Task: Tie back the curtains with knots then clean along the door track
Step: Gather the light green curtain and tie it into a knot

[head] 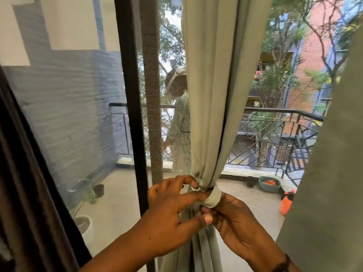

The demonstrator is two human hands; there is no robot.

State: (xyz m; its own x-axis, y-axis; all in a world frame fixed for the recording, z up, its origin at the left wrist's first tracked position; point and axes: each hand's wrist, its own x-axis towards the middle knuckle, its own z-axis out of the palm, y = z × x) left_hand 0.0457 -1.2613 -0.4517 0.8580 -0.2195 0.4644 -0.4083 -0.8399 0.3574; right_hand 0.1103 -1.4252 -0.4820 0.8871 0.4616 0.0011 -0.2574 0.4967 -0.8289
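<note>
A pale green curtain (pixel 214 91) hangs in the middle of the doorway and is gathered into a knot (pixel 211 197) at its lower part. My left hand (pixel 170 209) pinches the cloth at the left side of the knot, thumb pointing right below it. My right hand (pixel 233 218) grips the fabric loop of the knot from the right. Below the knot the curtain falls in narrow folds between my wrists. A second green curtain (pixel 330 173) fills the right edge. The door track is hidden.
A black door frame (pixel 131 95) and a mesh screen strip (pixel 152 95) stand left of the curtain. A dark curtain (pixel 25 183) hangs at far left. On the balcony are a railing (pixel 275 122), a potted plant (pixel 86 222), a green basin (pixel 269 183) and an orange spray bottle (pixel 285 203).
</note>
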